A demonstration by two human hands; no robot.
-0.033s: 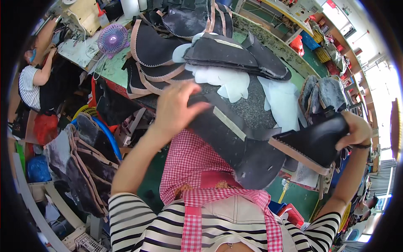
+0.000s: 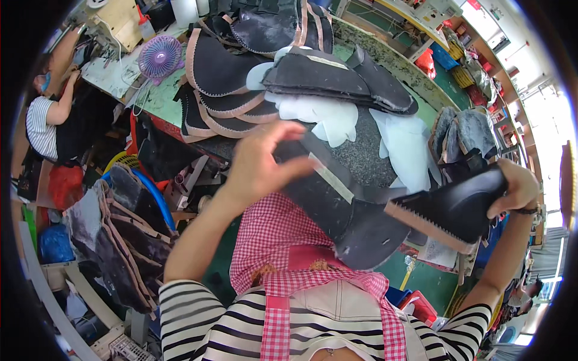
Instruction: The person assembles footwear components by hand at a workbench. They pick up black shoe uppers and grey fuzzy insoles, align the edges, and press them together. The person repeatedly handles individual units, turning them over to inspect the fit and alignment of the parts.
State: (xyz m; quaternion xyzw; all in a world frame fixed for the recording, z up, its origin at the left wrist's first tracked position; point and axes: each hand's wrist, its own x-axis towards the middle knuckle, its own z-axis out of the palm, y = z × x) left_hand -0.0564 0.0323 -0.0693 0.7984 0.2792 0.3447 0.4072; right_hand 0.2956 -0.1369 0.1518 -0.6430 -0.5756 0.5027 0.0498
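My right hand [image 2: 519, 185] grips a black boot-upper piece [image 2: 454, 207] with a tan, toothed edge strip, holding it up at the right. A dark grey boot-shaped piece [image 2: 370, 237] with a pale tape strip lies across the table edge in front of me. Over its upper left end hovers my left hand [image 2: 260, 161], thumb and fingers apart, with nothing visible between them. Whether it touches the piece I cannot tell. Beyond lie a stack of dark boot-shaped pieces [image 2: 325, 78] and white thin cut pieces [image 2: 316, 111].
Black pieces with tan toothed edges [image 2: 214, 66] are piled at the far left of the table. A purple fan [image 2: 160, 58] stands beside them. Fur-lined pieces [image 2: 472, 132] sit at the right; more furry pieces [image 2: 114, 240] hang at my left. Another person [image 2: 45, 120] works at the far left.
My left hand has shifted slightly right, its thumb now over the tape strip's end. My right hand has moved a little to the right with the black boot-upper piece.
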